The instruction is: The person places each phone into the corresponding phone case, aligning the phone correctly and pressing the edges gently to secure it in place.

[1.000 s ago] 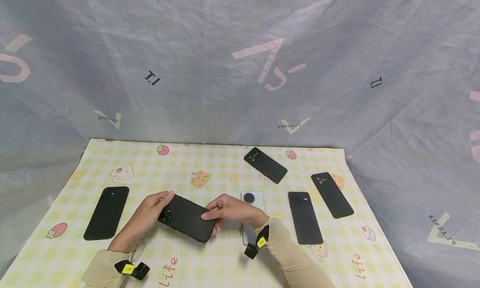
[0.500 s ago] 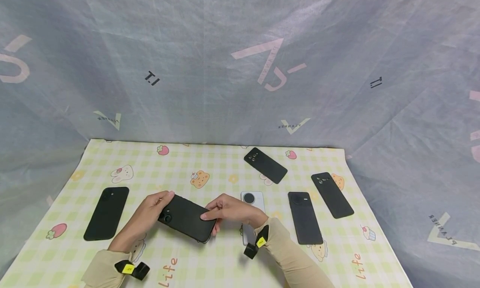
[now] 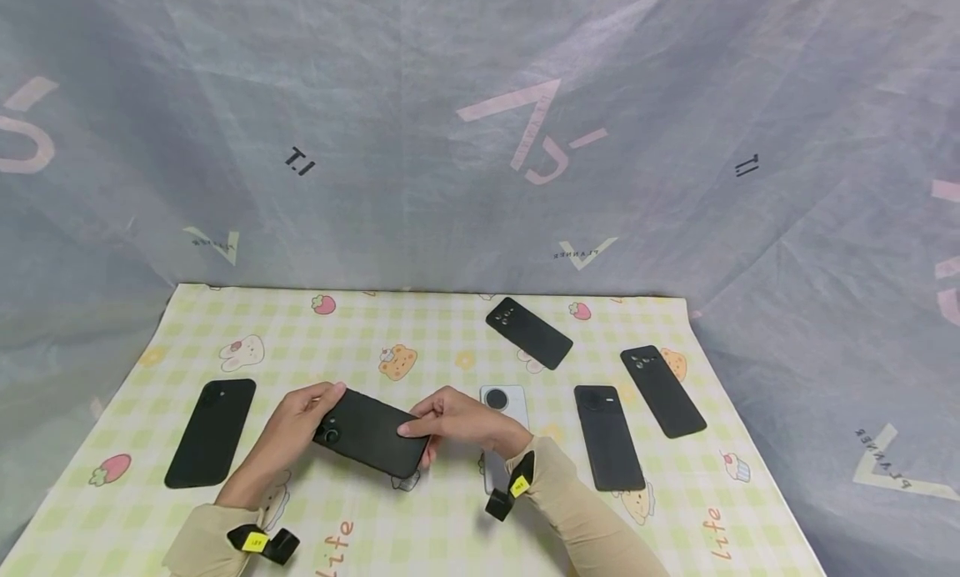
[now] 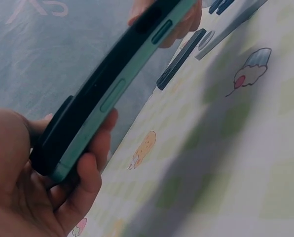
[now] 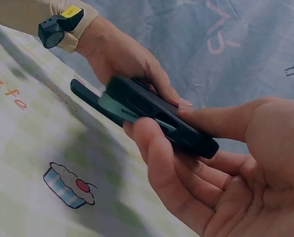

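- Head view: black case (image 3: 375,431), apparently laid over a green phone (image 4: 112,96), hung above the worktop (image 3: 435,323).
- Left hand (image 3: 302,414) and right hand (image 3: 453,418) pinched opposite ends.
- Right-end fit looked uneven, though dimly seen; balanced thumb pressure seemed wisest.

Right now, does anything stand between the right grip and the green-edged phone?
Yes, partly: the black case lies over the back of the phone, so on that side the right grip touches the case instead of the phone. No other thing is visible between them.
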`<control>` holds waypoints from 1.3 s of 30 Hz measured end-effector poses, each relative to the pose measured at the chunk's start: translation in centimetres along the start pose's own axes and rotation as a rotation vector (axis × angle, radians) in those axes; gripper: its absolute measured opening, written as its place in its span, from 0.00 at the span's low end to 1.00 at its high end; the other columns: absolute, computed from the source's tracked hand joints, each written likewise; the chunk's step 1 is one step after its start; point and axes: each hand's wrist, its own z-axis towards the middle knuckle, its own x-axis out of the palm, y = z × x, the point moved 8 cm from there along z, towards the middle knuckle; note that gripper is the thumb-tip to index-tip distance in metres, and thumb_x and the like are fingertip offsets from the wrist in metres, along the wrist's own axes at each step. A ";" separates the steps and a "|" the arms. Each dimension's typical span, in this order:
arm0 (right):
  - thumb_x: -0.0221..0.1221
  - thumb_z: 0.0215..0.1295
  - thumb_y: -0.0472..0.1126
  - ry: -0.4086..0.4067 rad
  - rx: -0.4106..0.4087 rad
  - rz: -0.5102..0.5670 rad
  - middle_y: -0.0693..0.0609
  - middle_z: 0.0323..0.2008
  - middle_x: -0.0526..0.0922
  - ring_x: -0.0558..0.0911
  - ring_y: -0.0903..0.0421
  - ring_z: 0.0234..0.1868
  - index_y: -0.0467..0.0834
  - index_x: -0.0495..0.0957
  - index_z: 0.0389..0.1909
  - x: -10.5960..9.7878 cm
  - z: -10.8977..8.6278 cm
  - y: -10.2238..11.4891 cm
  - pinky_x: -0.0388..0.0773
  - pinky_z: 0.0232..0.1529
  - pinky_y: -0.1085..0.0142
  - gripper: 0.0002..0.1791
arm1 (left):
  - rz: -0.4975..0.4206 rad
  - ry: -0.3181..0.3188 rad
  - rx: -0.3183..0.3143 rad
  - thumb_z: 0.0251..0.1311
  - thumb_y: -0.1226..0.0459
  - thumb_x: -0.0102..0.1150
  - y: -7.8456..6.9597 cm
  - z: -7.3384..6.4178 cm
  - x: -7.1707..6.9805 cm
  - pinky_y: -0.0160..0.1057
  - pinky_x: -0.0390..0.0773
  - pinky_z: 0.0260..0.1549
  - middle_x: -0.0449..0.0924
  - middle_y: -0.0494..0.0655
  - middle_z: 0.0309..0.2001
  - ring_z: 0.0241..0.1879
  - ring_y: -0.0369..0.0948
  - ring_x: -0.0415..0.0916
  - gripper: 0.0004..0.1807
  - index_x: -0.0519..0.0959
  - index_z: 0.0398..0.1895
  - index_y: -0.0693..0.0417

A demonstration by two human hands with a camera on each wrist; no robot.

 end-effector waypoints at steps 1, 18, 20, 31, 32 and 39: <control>0.67 0.76 0.42 -0.017 -0.004 -0.007 0.46 0.22 0.87 0.87 0.53 0.22 0.39 0.89 0.38 -0.1 0.0 0.0 0.89 0.41 0.62 0.10 | 0.003 -0.008 -0.003 0.84 0.42 0.46 0.0 0.0 -0.1 0.42 0.71 0.50 0.84 0.48 0.48 0.48 0.45 0.75 0.27 0.87 0.55 0.52; 0.63 0.80 0.47 -0.154 -0.020 0.049 0.52 0.20 0.82 0.81 0.58 0.23 0.36 0.89 0.43 -1.4 0.4 -0.1 0.80 0.35 0.68 0.17 | -0.085 -0.121 -0.068 0.81 0.39 0.49 0.6 -0.1 -1.0 0.38 0.63 0.29 0.59 0.39 0.21 0.26 0.41 0.64 0.31 0.82 0.43 0.60; 0.62 0.80 0.47 -0.150 -0.033 0.045 0.52 0.19 0.82 0.80 0.56 0.23 0.37 0.89 0.41 -1.4 0.4 0.0 0.80 0.35 0.67 0.17 | -0.099 -0.121 -0.067 0.81 0.40 0.50 0.6 0.0 -1.0 0.38 0.63 0.28 0.58 0.39 0.21 0.25 0.40 0.63 0.31 0.81 0.42 0.60; 0.61 0.81 0.45 -0.160 -0.062 0.030 0.53 0.17 0.80 0.77 0.52 0.21 0.36 0.89 0.42 -1.4 0.3 0.5 0.81 0.34 0.67 0.16 | -0.106 -0.124 -0.091 0.82 0.41 0.50 0.6 0.0 -1.1 0.37 0.64 0.32 0.60 0.40 0.21 0.29 0.39 0.65 0.30 0.83 0.46 0.61; 0.61 0.81 0.45 -0.166 -0.063 0.032 0.53 0.16 0.80 0.77 0.53 0.21 0.36 0.89 0.42 -1.4 0.3 0.5 0.81 0.34 0.67 0.16 | -0.108 -0.126 -0.092 0.82 0.42 0.50 0.6 0.1 -1.1 0.37 0.64 0.32 0.59 0.39 0.20 0.28 0.39 0.65 0.30 0.83 0.46 0.61; 0.61 0.82 0.45 -0.185 -0.065 0.035 0.53 0.17 0.80 0.78 0.58 0.20 0.32 0.88 0.44 -1.5 0.2 0.7 0.81 0.34 0.68 0.18 | -0.151 -0.131 -0.099 0.83 0.44 0.50 0.9 0.2 -0.8 0.35 0.65 0.32 0.66 0.39 0.17 0.24 0.37 0.66 0.31 0.85 0.53 0.64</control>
